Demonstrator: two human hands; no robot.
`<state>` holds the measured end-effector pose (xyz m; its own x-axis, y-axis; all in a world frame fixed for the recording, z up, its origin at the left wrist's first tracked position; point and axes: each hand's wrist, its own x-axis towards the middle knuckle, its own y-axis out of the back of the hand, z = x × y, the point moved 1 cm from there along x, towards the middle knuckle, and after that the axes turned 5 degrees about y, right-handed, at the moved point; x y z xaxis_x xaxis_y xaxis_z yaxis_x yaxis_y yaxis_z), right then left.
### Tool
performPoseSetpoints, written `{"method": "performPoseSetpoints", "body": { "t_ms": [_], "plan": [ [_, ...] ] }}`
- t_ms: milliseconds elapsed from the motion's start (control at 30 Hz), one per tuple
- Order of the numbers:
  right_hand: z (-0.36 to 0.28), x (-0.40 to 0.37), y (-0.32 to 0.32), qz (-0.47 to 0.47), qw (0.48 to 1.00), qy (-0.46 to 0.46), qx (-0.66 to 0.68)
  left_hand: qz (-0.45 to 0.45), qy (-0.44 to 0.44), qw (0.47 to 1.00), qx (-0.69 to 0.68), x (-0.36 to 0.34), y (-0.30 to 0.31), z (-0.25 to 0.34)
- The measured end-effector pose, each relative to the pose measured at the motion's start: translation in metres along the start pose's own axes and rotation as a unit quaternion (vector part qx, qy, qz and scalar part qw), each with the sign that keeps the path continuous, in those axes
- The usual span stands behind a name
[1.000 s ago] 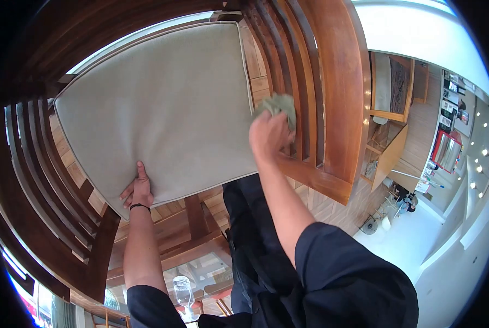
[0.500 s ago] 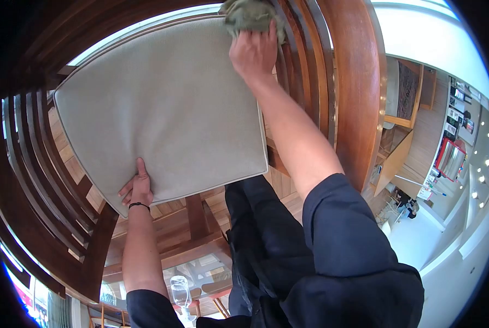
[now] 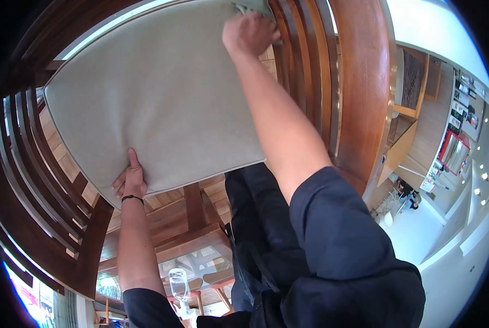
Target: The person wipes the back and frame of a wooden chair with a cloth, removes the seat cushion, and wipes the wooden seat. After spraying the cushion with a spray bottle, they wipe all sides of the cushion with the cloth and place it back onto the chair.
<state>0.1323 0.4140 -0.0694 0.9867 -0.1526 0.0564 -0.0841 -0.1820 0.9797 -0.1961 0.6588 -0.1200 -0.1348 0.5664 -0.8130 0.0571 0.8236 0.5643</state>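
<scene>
A grey-beige padded seat cushion [image 3: 168, 93] with piped edges lies in front of me, between dark wooden slats. My left hand [image 3: 131, 177] presses on its near left corner, thumb stretched out and fingers apart, denting the cover. At the far right corner, my right hand [image 3: 251, 34] is closed on a grey-green cloth [image 3: 254, 6]. Part of this cloth is cut off by the top of the view. The right hand's fingers are bent beside the wooden slats [image 3: 295, 60], and the knuckles are slightly blurred.
A broad wooden rail [image 3: 365, 82] runs along the right, and more slats [image 3: 34, 158] stand at the left. Below the cushion are a glass-topped table [image 3: 201, 259] and a clear bottle [image 3: 179, 283]. Shelves and a red-framed object [image 3: 454, 152] are farther off right.
My right hand has swept the cloth a little farther up along the cushion's right edge, its fingers turning toward the slats. My left hand keeps its place on the cushion while the view shifts slightly.
</scene>
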Motion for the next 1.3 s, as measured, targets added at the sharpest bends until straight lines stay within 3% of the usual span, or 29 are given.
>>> {"method": "performPoseSetpoints", "body": {
  "t_ms": [133,200,300,400,500,600,667,700,800,867,933,967,1000,1033,1067,1100,1133,1167,1200,1300],
  "plan": [
    [0.035,-0.075,0.045,-0.143,0.971,-0.187,0.033,-0.122,-0.053,0.978,-0.159,0.025,-0.008,-0.013],
    [0.056,-0.119,0.043,-0.101,0.965,-0.241,0.011,-0.228,-0.111,0.939,-0.231,0.04,-0.009,-0.018],
    [0.076,-0.167,0.045,-0.102,0.94,-0.326,-0.023,-0.293,-0.1,0.914,-0.264,0.043,-0.011,-0.018],
    [0.089,-0.178,0.045,-0.072,0.939,-0.332,0.054,-0.196,-0.057,0.959,-0.198,0.058,-0.018,-0.027],
    [0.077,-0.168,0.04,-0.007,0.966,-0.258,0.005,-0.099,-0.019,0.985,-0.138,0.063,-0.022,-0.03],
    [0.067,-0.122,0.038,-0.089,0.975,-0.203,0.03,-0.027,0.018,0.996,-0.083,0.047,-0.018,-0.025],
    [0.047,-0.082,0.035,-0.1,0.981,-0.16,0.037,0.009,0.043,0.998,-0.05,0.037,-0.015,-0.02],
    [0.037,-0.064,0.027,-0.057,0.989,-0.131,0.025,0.025,0.055,0.997,-0.04,0.032,-0.014,-0.017],
    [0.001,0.002,0.008,0.014,0.997,-0.049,0.049,0.026,0.064,0.997,-0.029,0.024,-0.011,-0.01],
    [-0.019,0.043,-0.001,-0.002,0.999,0.012,0.042,-0.011,0.027,0.999,-0.019,0.014,-0.003,-0.006],
    [-0.027,0.053,-0.018,0.004,1.0,0.002,0.006,0.004,0.046,0.999,0.026,0.007,-0.002,-0.004],
    [-0.01,0.054,-0.04,0.029,0.997,0.039,-0.059,0.018,0.069,0.997,0.027,0.004,-0.003,-0.003],
    [-0.009,0.046,-0.035,0.082,0.993,0.085,-0.025,0.032,0.091,0.995,0.027,0.001,-0.003,-0.002],
    [-0.004,0.035,-0.032,0.066,0.982,0.122,-0.131,0.02,0.1,0.995,-0.007,0.0,-0.002,-0.003],
    [0.016,0.029,-0.045,0.076,0.972,0.185,-0.126,0.03,0.085,0.996,0.009,0.013,-0.009,-0.011],
    [0.031,0.018,-0.06,0.152,0.962,0.211,-0.082,0.018,0.084,0.996,-0.018,0.011,-0.006,-0.009],
    [0.006,0.002,-0.032,0.099,0.958,0.179,0.2,0.007,0.084,0.995,-0.045,0.008,-0.003,-0.006],
    [-0.031,-0.016,-0.012,0.036,0.857,0.072,0.51,0.0,0.089,0.994,-0.066,0.008,-0.003,-0.009],
    [-0.071,-0.038,-0.002,-0.037,0.658,-0.056,0.75,-0.007,0.094,0.992,-0.086,0.009,-0.004,-0.011],
    [-0.154,-0.08,-0.003,-0.146,0.582,0.108,0.793,-0.026,0.105,0.99,-0.096,0.01,-0.001,-0.011]
  ]
}}
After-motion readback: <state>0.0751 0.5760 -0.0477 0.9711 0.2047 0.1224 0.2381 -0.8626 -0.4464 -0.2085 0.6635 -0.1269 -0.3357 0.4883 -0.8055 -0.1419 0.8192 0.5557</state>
